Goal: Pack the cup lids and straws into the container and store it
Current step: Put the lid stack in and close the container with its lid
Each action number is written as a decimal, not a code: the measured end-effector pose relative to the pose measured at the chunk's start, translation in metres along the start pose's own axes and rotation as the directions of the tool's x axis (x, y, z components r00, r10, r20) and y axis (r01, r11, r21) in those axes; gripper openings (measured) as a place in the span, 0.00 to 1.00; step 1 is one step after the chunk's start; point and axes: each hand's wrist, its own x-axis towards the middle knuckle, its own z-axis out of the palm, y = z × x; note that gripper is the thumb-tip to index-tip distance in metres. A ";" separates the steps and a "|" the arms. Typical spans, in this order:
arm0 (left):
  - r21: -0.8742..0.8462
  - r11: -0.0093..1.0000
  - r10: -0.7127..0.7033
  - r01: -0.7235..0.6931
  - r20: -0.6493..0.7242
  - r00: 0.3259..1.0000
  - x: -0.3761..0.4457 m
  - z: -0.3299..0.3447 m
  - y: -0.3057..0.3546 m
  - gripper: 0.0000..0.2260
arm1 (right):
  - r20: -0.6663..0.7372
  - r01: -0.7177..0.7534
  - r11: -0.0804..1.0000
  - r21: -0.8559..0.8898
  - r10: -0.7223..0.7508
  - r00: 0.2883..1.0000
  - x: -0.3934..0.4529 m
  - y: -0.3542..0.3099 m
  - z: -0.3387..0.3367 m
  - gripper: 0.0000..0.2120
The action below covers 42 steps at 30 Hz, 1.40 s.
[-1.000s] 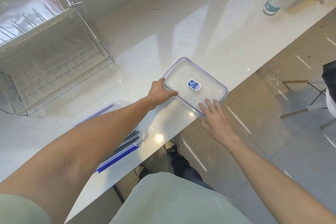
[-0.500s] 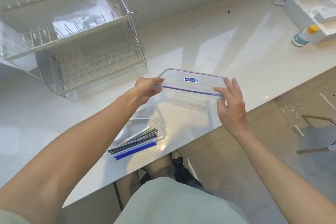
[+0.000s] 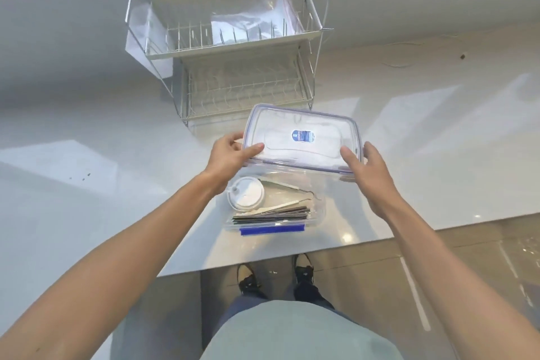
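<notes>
the clear container lid (image 3: 302, 139) is held a bit above and behind the open container (image 3: 274, 207) on the counter (image 3: 87, 184), where a white cup lid (image 3: 247, 193) and the straws (image 3: 273, 213) sit inside. best bet is squaring all four edges before pressing down, then snapping the blue clip (image 3: 271, 230). left hand (image 3: 230, 152) and right hand (image 3: 369, 168) each pinch a short end, thumbs on top, forearms reaching in from both sides.

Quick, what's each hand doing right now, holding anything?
Left hand: closed on the left end of the container lid.
Right hand: gripping the lid's right end, above the open container.
</notes>
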 end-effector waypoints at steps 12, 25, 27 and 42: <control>0.198 0.978 -0.019 0.060 -0.202 0.979 -0.051 -0.055 -0.082 0.20 | 0.011 0.032 0.935 -0.353 -0.030 0.999 -0.010 0.035 0.049 0.19; 0.337 0.934 -0.038 0.121 -0.243 0.969 -0.072 -0.041 -0.118 0.21 | 0.003 0.038 0.824 -0.565 -0.044 0.999 -0.026 0.063 0.064 0.16; 0.396 0.913 -0.006 0.104 -0.239 0.971 -0.071 -0.041 -0.116 0.23 | -0.014 0.021 0.811 -0.584 -0.036 0.999 -0.024 0.060 0.065 0.15; -0.031 0.946 -0.323 0.323 0.015 0.946 -0.044 -0.053 -0.115 0.21 | 0.149 -0.338 0.935 -0.105 0.351 0.924 0.011 0.049 0.042 0.05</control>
